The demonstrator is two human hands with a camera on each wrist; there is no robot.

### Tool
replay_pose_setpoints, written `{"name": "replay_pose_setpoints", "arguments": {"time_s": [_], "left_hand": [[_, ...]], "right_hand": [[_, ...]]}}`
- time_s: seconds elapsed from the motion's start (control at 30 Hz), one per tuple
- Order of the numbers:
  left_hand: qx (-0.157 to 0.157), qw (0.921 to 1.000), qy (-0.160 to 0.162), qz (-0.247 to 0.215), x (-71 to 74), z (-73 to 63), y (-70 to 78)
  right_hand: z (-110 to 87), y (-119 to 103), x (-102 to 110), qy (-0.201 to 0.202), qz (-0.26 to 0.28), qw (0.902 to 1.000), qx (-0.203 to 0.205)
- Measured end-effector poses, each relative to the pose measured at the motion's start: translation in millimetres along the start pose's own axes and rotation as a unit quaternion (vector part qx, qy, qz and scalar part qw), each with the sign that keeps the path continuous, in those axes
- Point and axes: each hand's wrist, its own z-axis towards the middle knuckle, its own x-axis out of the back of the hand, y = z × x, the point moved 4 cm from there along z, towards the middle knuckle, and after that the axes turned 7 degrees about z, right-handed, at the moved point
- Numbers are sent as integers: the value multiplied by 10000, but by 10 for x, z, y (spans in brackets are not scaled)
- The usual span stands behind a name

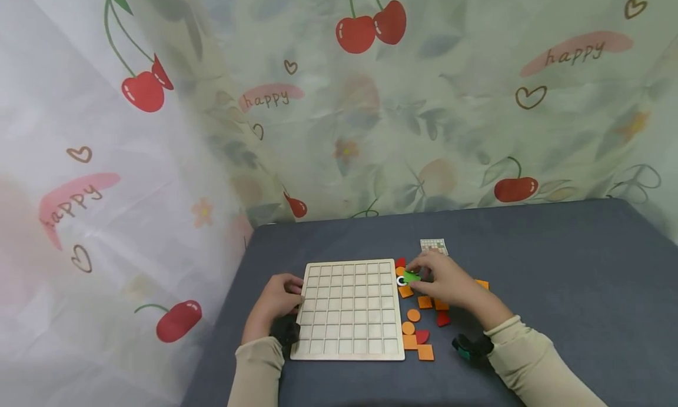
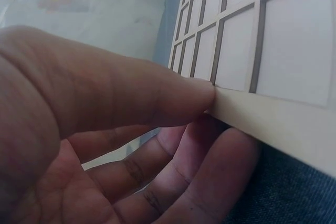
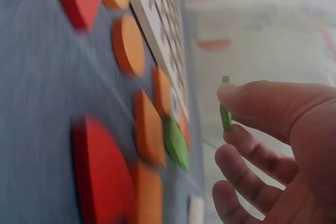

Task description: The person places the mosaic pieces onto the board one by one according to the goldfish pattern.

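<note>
My left hand (image 1: 276, 298) is at the left side of a pale wooden grid board (image 1: 349, 356), whose square cells hold no pieces. In the left wrist view its thumb presses on the board's rim (image 2: 273, 128), with the fingers curled below the edge. My right hand (image 1: 447, 279) is raised just past the board's right side. It pinches a small flat green piece (image 3: 226, 118) between thumb and forefinger. Below that hand, a second green piece (image 3: 176, 142) lies on the table beside a white ring-shaped piece (image 1: 401, 281) with a dark centre.
Orange squares (image 1: 426, 352), orange discs (image 1: 414, 315) and red rounded pieces (image 1: 422, 336) lie scattered along the board's right side. A small printed grid card (image 1: 433, 244) lies behind the right hand. The dark grey tabletop (image 1: 561, 289) meets a patterned curtain (image 1: 455, 119) at the back.
</note>
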Motion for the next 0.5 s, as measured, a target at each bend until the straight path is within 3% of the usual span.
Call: {"name": "replay_pose_setpoints", "arguments": {"time_s": [0.2, 0.5], "left_hand": [[16, 10000, -52, 10, 3, 1, 6], [45, 9999, -104, -16, 24, -10, 11]], "right_hand": [[204, -70, -310, -532, 271, 9982, -33], [337, -157, -476, -742, 95, 9972, -18]]}}
